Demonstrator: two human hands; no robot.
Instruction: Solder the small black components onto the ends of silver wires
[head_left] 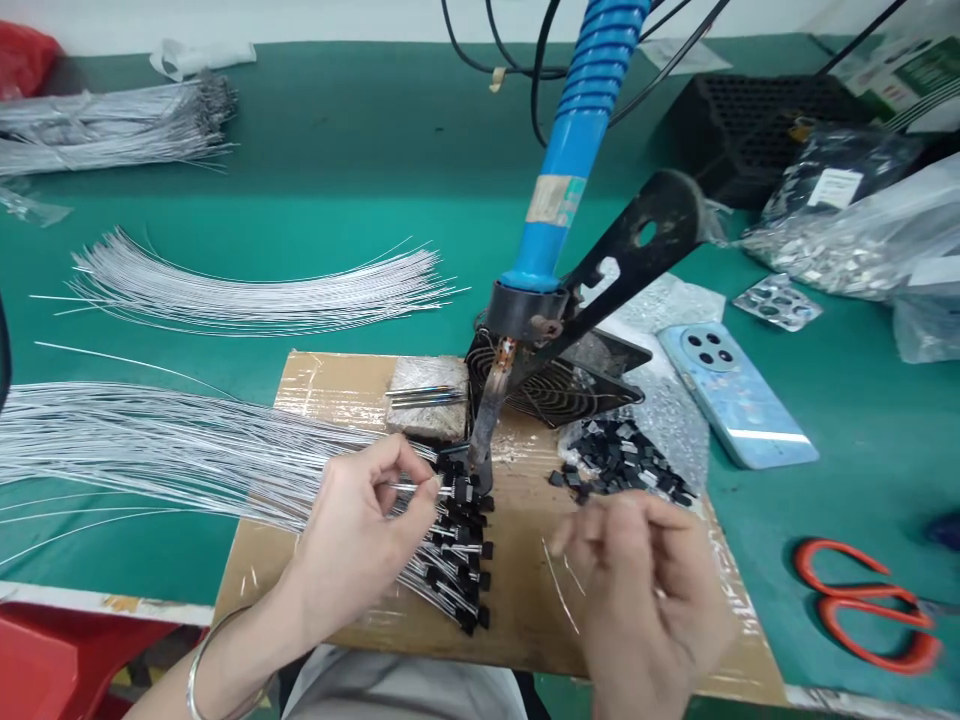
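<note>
My left hand [375, 510] pinches a thin white wire [405, 487] between thumb and forefinger. The wire's right end meets a small black connector [463, 490], right by the tip of a blue-handled soldering iron [491, 410] held upright in a stand. Below my left fingers lie several wires with black connectors [450, 570] on their ends. My right hand [645, 590] is slightly blurred, its fingers curled together over the cardboard [517, 600]. Thin silvery strands [559, 585] show beside its fingertips; whether the fingers hold them is unclear.
Loose black connectors [626, 455] are heaped on bubble wrap beyond my right hand. A phone [739, 395] and red-handled scissors [870, 605] lie at right. Behind stand a small fan [555, 385] and the iron's black bracket [637, 260]. A white wire bundle [262, 295] lies at left.
</note>
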